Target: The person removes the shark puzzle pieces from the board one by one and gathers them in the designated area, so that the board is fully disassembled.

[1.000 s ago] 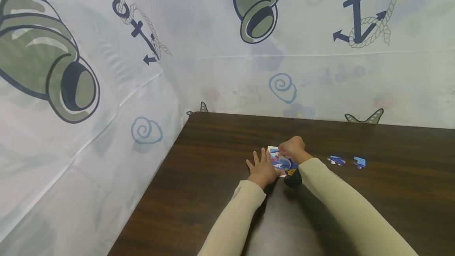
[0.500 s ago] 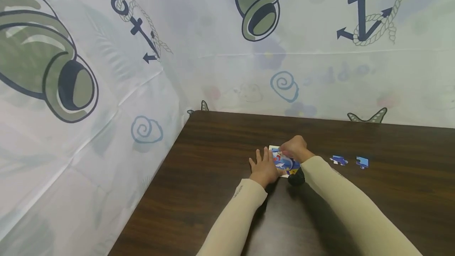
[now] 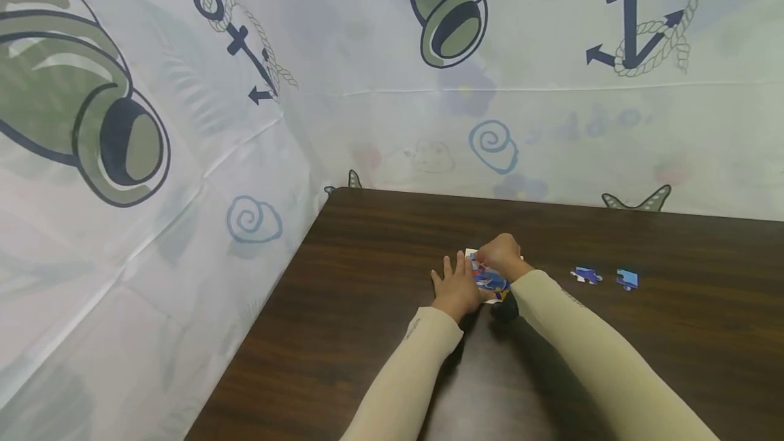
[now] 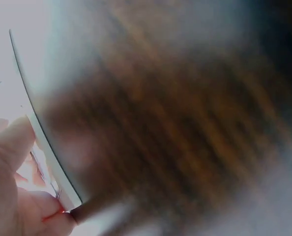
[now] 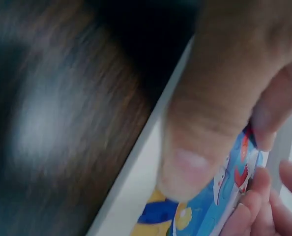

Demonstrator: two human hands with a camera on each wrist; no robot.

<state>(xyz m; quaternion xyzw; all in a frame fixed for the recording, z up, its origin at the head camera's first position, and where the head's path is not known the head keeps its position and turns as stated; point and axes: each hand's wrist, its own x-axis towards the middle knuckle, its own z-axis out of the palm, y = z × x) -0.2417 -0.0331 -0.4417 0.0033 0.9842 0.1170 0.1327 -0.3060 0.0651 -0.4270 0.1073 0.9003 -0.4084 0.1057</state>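
A small picture puzzle (image 3: 492, 279) with a white border lies on the table, partly covered by both hands. The left hand (image 3: 458, 291) rests along its left side with fingers spread; in the left wrist view that hand (image 4: 11, 182) touches the puzzle's pale edge (image 4: 51, 160). The right hand (image 3: 502, 254) is over the puzzle's upper part, fingers bent down to it. In the right wrist view its thumb lies over the colourful picture (image 5: 200, 214), and another fingertip touches a dark blue patch. Whether it pinches a piece cannot be told.
Two loose blue jigsaw pieces, one (image 3: 586, 275) nearer and one (image 3: 627, 279) farther right, lie on the dark wooden table (image 3: 367, 359). A black rounded object (image 3: 505, 309) is below the right wrist. Behind the table hangs a printed white cloth (image 3: 380, 121).
The right hand has shifted slightly left over the puzzle. The left hand keeps its place at the puzzle's left side. The head view has moved a little.
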